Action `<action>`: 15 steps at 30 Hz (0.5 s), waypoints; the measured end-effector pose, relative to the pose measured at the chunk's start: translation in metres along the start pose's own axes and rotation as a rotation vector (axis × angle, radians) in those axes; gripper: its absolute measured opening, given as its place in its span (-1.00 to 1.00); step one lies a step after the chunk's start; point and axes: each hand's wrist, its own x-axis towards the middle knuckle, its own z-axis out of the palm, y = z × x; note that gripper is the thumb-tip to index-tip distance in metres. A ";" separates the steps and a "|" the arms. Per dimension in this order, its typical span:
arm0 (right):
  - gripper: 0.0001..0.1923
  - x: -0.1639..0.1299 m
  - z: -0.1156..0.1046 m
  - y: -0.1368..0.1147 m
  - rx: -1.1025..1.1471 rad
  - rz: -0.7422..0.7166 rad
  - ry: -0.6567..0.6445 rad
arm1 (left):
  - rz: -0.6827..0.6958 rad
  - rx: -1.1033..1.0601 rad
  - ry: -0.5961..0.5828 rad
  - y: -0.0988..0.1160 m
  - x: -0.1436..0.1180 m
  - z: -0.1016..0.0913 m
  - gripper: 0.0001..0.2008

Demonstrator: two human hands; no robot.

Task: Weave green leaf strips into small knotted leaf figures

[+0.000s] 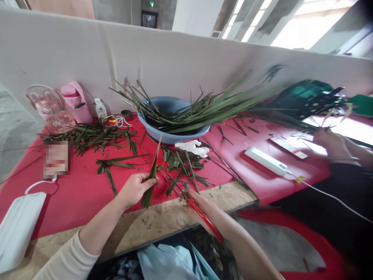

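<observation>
My left hand (135, 188) pinches a long green leaf (151, 177) that stands tilted above the table's front edge, its thin tip pointing up toward the blue basin (163, 137). My right hand (198, 202) rests on the wooden board edge with a red-handled tool (204, 219) lying along the wrist; its blades are hidden among cut leaf scraps (180, 165). A sheaf of long green leaves (204, 111) lies across the basin.
A red cloth (81, 190) covers the table. Pink bottles (77, 102) and more leaf scraps (90, 136) sit at the left, a white face mask (17, 229) at the near left. A white power strip (266, 161) and another person's hand (329, 142) are at the right. A crumpled white plastic piece (192, 147) lies by the basin.
</observation>
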 end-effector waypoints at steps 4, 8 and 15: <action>-0.71 0.008 -0.004 -0.016 -0.085 -0.011 -0.169 | -0.016 0.157 -0.092 -0.001 -0.003 0.000 -0.65; -0.68 0.016 0.006 -0.022 -0.021 -0.010 -0.100 | -0.002 0.205 -0.147 -0.002 -0.004 -0.001 -0.69; -0.69 0.020 0.011 -0.005 -0.160 0.097 -0.065 | -0.086 0.101 -0.052 -0.011 0.002 -0.004 -0.69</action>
